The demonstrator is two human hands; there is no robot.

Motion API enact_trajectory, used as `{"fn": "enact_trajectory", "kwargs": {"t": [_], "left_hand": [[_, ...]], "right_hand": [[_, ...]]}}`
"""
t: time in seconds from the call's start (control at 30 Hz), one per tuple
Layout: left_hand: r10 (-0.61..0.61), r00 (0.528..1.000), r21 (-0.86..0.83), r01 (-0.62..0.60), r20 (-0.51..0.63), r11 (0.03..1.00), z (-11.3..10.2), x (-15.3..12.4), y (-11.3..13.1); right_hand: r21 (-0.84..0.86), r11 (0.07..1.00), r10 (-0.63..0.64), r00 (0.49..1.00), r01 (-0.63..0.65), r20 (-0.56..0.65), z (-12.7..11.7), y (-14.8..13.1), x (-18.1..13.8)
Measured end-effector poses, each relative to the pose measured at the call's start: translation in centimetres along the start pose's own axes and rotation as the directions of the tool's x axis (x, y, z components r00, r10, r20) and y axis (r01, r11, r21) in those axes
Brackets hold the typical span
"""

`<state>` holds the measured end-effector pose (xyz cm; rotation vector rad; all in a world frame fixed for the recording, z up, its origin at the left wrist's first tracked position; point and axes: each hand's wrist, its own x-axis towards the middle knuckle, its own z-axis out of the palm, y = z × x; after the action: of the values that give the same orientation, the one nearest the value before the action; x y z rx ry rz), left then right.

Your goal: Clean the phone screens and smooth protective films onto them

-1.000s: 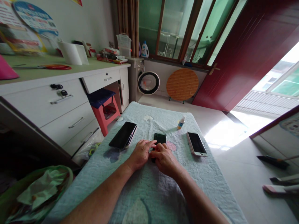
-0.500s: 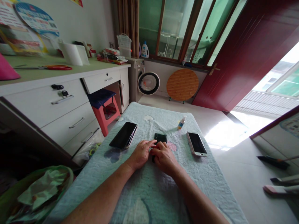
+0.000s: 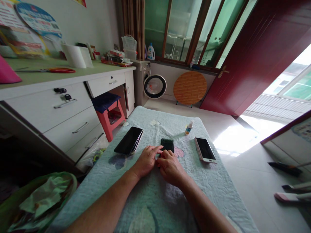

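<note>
A small dark phone (image 3: 167,144) lies face up in the middle of a table covered with a pale blue quilted cloth (image 3: 150,194). My left hand (image 3: 145,160) rests on the cloth at the phone's left edge, its fingers stretched out and touching that edge. My right hand (image 3: 170,166) covers the phone's near end with its fingers curled and pressed down on it. A larger black phone (image 3: 128,140) lies to the left, a white-rimmed phone (image 3: 204,149) to the right.
A small dropper bottle (image 3: 188,127) stands at the far side of the cloth. A white desk with drawers (image 3: 60,110) and a red stool (image 3: 109,111) are on the left. A green bag (image 3: 36,200) sits near left. Tools lie on the floor at right.
Both hands stay on the small phone. My right hand has shifted slightly over its near end; the phones have not moved.
</note>
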<state>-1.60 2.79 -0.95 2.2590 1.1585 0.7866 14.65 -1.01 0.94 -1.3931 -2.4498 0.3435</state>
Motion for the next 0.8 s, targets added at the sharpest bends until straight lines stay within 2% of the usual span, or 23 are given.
{"fn": "enact_trajectory", "kwargs": {"t": [0.53,0.8], "left_hand": [[0.004,0.998,0.102,-0.011,0.066,0.995,-0.4,-0.1,0.7],[0.031,0.997,0.098,-0.037,0.069,0.994,0.0,-0.2,0.2]], "right_hand": [[0.131,0.988,-0.093,0.995,0.086,0.046,-1.8,0.3,-1.3],[0.165,0.986,-0.044,0.995,0.029,0.087,-2.9,1.3,-1.8]]}}
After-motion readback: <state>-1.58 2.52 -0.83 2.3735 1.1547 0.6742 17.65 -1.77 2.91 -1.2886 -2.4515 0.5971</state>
